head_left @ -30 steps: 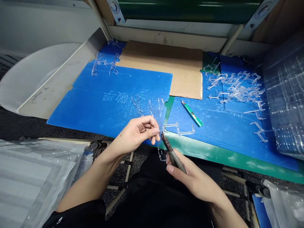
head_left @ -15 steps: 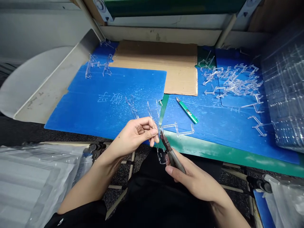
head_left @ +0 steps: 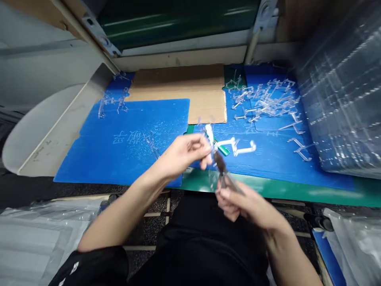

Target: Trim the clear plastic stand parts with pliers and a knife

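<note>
A clear plastic piece (head_left: 209, 137) stands up out of the left hand (head_left: 186, 153), its upper end showing above the fingers and its lower part hidden or blurred. The left hand's grip is closed on it, above the front edge of the surface. The right hand (head_left: 238, 202) has a closed grip on the handles of a pair of side cutters (head_left: 222, 169), whose dark head points up toward the clear plastic piece, close beside the left fingers. Motion blur hides how the jaws stand and whether they touch the plastic.

Just behind the hands, a clear plastic stand (head_left: 239, 146) lies on a blue corrugated sheet (head_left: 268, 167), and a green utility knife (head_left: 223, 149) lies partly hidden beside it. Farther right is a heap of clear plastic parts (head_left: 264, 97), with two more loose parts (head_left: 302, 150) nearer the front. A large clear plastic bag (head_left: 339, 87) of similar parts rests at the right edge. To the left, a second blue sheet (head_left: 127, 139) carries pale scratched characters, and a few clear parts (head_left: 113, 99) lie at its far corner. A flattened cardboard sheet (head_left: 178, 93) lies between the blue sheets at the back, on a green-edged surface (head_left: 268, 188).
</note>
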Motion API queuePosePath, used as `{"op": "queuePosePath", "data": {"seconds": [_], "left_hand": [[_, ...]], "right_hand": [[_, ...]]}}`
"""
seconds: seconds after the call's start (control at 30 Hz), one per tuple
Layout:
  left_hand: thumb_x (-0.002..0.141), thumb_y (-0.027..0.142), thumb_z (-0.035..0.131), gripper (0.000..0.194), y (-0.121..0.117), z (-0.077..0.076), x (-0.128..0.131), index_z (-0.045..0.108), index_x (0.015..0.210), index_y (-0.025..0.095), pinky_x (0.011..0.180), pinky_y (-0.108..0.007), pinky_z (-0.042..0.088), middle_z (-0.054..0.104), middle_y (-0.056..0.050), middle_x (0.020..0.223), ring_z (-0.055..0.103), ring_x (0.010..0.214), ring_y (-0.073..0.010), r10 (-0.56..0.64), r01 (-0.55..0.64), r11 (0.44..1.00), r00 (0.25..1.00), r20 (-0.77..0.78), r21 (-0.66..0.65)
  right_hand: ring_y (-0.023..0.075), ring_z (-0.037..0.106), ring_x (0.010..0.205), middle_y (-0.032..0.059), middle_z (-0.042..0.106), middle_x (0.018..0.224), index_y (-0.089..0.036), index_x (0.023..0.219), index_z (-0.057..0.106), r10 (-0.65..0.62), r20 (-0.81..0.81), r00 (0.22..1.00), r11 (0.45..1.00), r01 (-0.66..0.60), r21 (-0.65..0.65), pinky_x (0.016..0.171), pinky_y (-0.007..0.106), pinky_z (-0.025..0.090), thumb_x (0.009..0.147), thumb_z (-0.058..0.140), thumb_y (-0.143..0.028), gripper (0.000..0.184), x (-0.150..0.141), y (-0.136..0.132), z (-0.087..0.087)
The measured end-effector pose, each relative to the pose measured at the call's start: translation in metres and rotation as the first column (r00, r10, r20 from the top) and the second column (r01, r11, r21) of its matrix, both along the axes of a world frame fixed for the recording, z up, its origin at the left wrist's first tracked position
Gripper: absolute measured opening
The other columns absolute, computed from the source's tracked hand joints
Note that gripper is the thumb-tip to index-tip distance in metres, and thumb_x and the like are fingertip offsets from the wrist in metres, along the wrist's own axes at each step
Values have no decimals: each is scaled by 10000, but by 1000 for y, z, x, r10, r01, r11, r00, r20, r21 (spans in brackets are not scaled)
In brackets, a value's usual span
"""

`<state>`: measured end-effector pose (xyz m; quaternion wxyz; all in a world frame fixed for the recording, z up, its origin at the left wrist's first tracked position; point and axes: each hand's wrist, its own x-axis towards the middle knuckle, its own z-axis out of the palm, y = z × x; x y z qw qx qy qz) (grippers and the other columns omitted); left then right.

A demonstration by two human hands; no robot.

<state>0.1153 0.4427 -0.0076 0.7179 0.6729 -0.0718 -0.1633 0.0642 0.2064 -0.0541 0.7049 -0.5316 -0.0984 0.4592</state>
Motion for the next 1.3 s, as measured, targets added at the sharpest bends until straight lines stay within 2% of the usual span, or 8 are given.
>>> {"op": "queuePosePath", "data": {"seconds": [0.17, 0.27, 0.47, 0.57, 0.67, 0.97, 1.13, 1.3], "left_hand": [[975, 40, 690, 307, -84, 38, 143, 622, 683, 105, 676, -268, 474, 656, -60, 641, 587, 571, -96, -56, 82, 955, 993, -100, 283], [896, -4, 722, 276, -79, 52, 181, 632, 661, 109, 732, -341, 511, 656, -71, 628, 644, 591, -152, 3, 25, 892, 998, -61, 452], [876, 137, 771, 164, 29, 46, 109, 638, 780, 130, 842, -367, 597, 763, -142, 847, 766, 805, -210, 173, -178, 978, 983, 58, 106], [850, 190, 787, 209, 65, 29, 47, 586, 901, 164, 767, -307, 620, 793, -128, 943, 773, 811, -189, 253, -250, 960, 967, 8, -126], [809, 167, 772, 359, 77, 4, -8, 470, 995, 219, 625, -250, 575, 768, -41, 842, 704, 655, -144, 246, -253, 941, 968, -57, -227], [1065, 507, 652, 484, 79, -34, -93, 554, 1447, 225, 552, -236, 364, 497, 86, 599, 424, 526, -105, 269, -274, 961, 958, 102, 38], [1096, 414, 621, 243, 85, -34, -113, 714, 1188, 208, 793, -286, 543, 758, -48, 921, 715, 861, -176, 304, -340, 925, 930, 206, 171], [1108, 310, 580, 127, 83, -39, -120, 642, 1186, 231, 823, -283, 534, 728, -47, 1013, 689, 896, -168, 253, -364, 892, 893, 372, 267]], "right_hand": [[85, 119, 556, -104, 214, 696, -269, 891, 377, -196, 173, 965, 963, 223, -154, 478, 211, 144, 872, 669, -676, 501, 97, -46, 24], [96, 187, 533, -93, 270, 675, -268, 864, 377, -189, 328, 926, 889, 303, -344, 477, 221, 192, 921, 612, -670, 469, 124, -50, 28], [270, 621, 838, 114, 641, 938, -205, 979, 542, 22, 641, 767, 491, 550, -675, 785, 404, 523, 964, 686, -433, 270, 122, -11, -1], [435, 596, 1190, 269, 632, 1269, -139, 1158, 586, 181, 737, 651, 300, 677, -672, 1024, 600, 462, 962, 710, -408, 355, 115, 12, -10], [545, 388, 1415, 376, 496, 1474, -66, 1325, 549, 314, 798, 515, 203, 784, -586, 1117, 758, 297, 1036, 619, -467, 499, 103, 32, -9], [437, 505, 1240, 303, 611, 1272, -97, 1178, 614, 501, 801, 328, 424, 714, -558, 1008, 569, 455, 1109, 488, -328, 273, 94, 112, -26], [301, 625, 983, 196, 670, 1138, -169, 1164, 536, 401, 845, 354, 591, 605, -534, 886, 426, 509, 1161, 364, -325, 232, 78, 96, -16], [219, 687, 834, 68, 721, 1012, -217, 1220, 515, 288, 845, 451, 729, 468, -499, 765, 326, 520, 1190, 369, -393, 231, 28, 66, 5]]}}
